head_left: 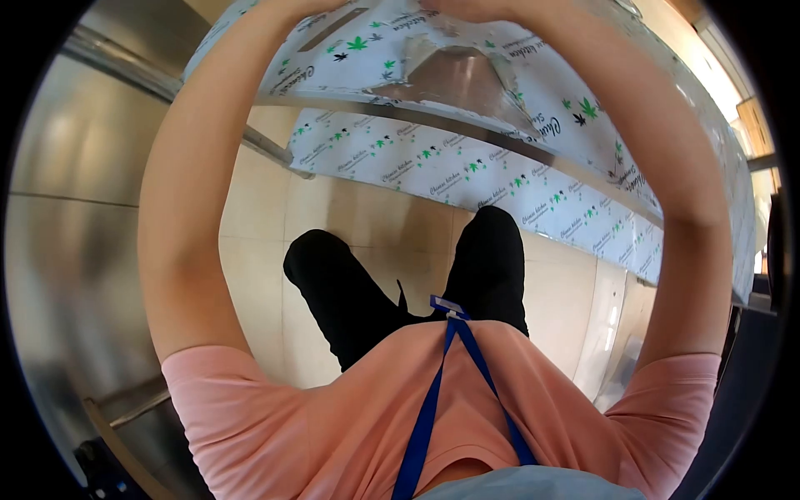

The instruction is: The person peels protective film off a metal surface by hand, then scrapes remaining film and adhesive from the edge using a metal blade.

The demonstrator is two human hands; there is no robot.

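My left hand (321, 5) shows only in part at the top edge, above the table's patterned covering (358, 71). To its right, my right hand (471, 8) is also cut off by the top of the view. The fingers of both are out of sight, so any held object is hidden. White covering with green leaves and "Chinese kitchen" lettering wraps the tabletop. Between my forearms it is torn, and a bare metal patch (458, 79) shows through. A brown strip (333, 29) lies near my left hand.
Below the tabletop runs a lower shelf (433, 162) with the same covering, close to my legs (492, 258). A metal cabinet (75, 275) stands at the left, beside a metal rail (117, 62). Beige tiles (258, 292) make up the floor. A blue lanyard (429, 408) hangs from my neck.
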